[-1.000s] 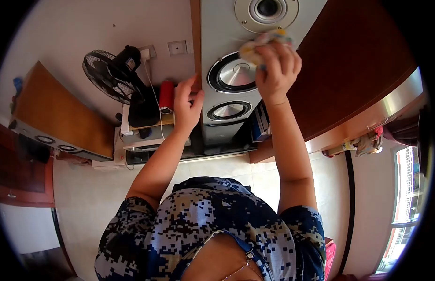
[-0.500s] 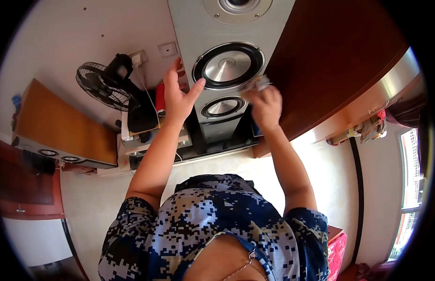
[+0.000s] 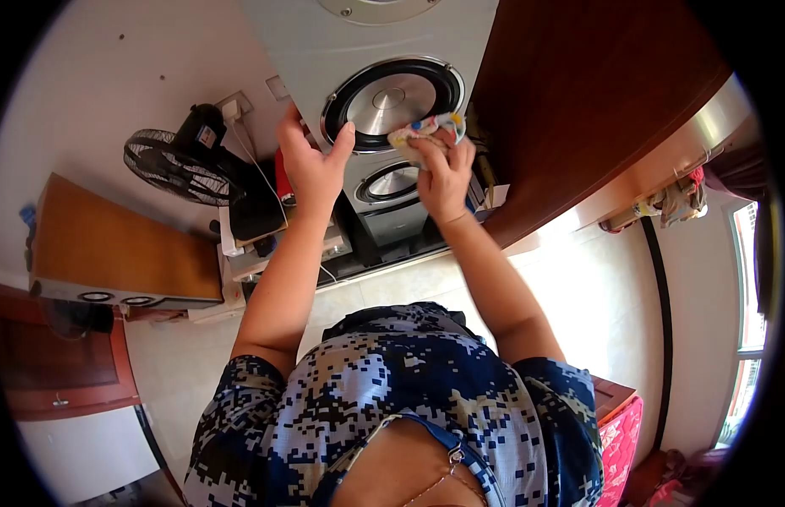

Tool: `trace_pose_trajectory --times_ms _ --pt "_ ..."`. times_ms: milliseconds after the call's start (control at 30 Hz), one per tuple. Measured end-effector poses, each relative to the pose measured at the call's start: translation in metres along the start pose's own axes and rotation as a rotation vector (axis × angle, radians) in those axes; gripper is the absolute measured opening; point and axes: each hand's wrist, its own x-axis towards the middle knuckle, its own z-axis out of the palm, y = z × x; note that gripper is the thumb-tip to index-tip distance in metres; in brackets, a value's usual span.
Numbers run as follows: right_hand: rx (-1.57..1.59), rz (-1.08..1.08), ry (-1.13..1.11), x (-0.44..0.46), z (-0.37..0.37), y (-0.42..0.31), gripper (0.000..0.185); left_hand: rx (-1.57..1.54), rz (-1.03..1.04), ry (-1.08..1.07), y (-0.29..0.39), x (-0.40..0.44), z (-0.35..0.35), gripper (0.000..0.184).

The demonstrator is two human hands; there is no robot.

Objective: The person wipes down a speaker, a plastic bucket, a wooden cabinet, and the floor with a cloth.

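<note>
A tall silver speaker (image 3: 299, 42) stands in front of me, with round metal cones in black rings on its face. My left hand (image 3: 315, 169) straddles its left edge, the thumb in front by the large cone (image 3: 391, 100) and the fingers around the side, partly hidden. In my right hand (image 3: 446, 179) is a crumpled cloth (image 3: 426, 131), pale with coloured spots. The cloth lies against the lower right rim of the large cone. Below it sits a smaller cone (image 3: 392, 182).
A black fan (image 3: 177, 165) and a red cylinder (image 3: 283, 179) stand to the left, near a wood-sided speaker (image 3: 126, 241). A white cord (image 3: 261, 165) hangs from the wall socket. Close on the right rises a dark red-brown wooden panel (image 3: 595, 101).
My left hand has come onto the speaker's edge. The cloth in my right hand has moved left onto the large cone's rim. The view has shifted, and the speaker appears more slanted.
</note>
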Motion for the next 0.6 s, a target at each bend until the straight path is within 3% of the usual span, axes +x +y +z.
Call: trace_pose_trajectory --times_ms 67,133,200,333,367,467,500,600 --pt "0.224 0.259 -0.049 -0.023 0.018 -0.020 0.040 -0.001 -0.021 -0.012 0.002 -0.006 -0.004 0.060" --pt "0.286 0.174 -0.212 -0.035 0.025 -0.049 0.040 -0.037 -0.032 -0.028 0.006 -0.001 -0.004 0.059" --pt "0.866 0.300 -0.428 -0.037 0.029 -0.068 0.041 -0.142 -0.178 -0.102 0.017 0.002 -0.009 0.060" --pt "0.421 -0.027 0.117 0.052 -0.019 -0.054 0.049 -0.163 -0.273 -0.224 0.000 0.011 -0.029 0.062" --pt "0.366 0.045 0.234 0.064 -0.019 -0.040 0.049 -0.316 -0.299 -0.247 0.001 0.014 -0.033 0.060" --pt "-0.011 -0.171 0.056 0.072 -0.005 -0.035 0.044 -0.340 -0.301 -0.277 0.004 0.016 -0.036 0.052" --pt "0.051 -0.226 -0.112 0.052 0.018 -0.027 0.042 -0.349 -0.308 -0.262 0.004 0.015 -0.036 0.054" --pt "0.077 -0.111 -0.061 0.028 0.025 -0.043 0.042 -0.295 -0.263 -0.213 0.004 0.013 -0.029 0.059"
